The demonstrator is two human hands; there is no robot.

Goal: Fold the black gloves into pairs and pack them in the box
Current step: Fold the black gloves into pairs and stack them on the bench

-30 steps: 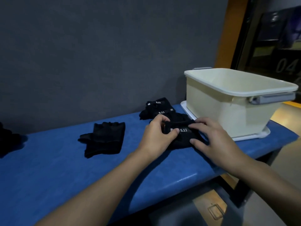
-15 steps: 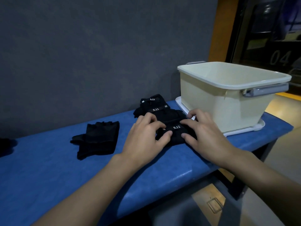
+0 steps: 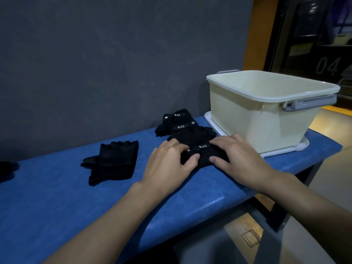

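Observation:
A folded black glove bundle (image 3: pixel 203 153) with a "5.11" label lies on the blue bench (image 3: pixel 57 202). My left hand (image 3: pixel 169 162) presses its left side, thumb on the front edge. My right hand (image 3: pixel 240 159) lies flat on its right side, thumb on the front. Behind it sit two more black gloves with "5.11" labels (image 3: pixel 182 128). A flat black glove (image 3: pixel 114 161) lies alone to the left. The cream box (image 3: pixel 266 111), open on top, stands on its white lid at the right; its inside floor is hidden.
A dark grey wall runs close behind the bench. Another black item (image 3: pixel 6 170) lies at the far left edge. The box has a grey handle (image 3: pixel 308 102). The bench's front edge drops to a floor below; a dark doorway stands at the right.
Both hands have pushed the folded bundle down flat onto the bench and slightly toward the other labelled gloves. The view has shifted a little to the right.

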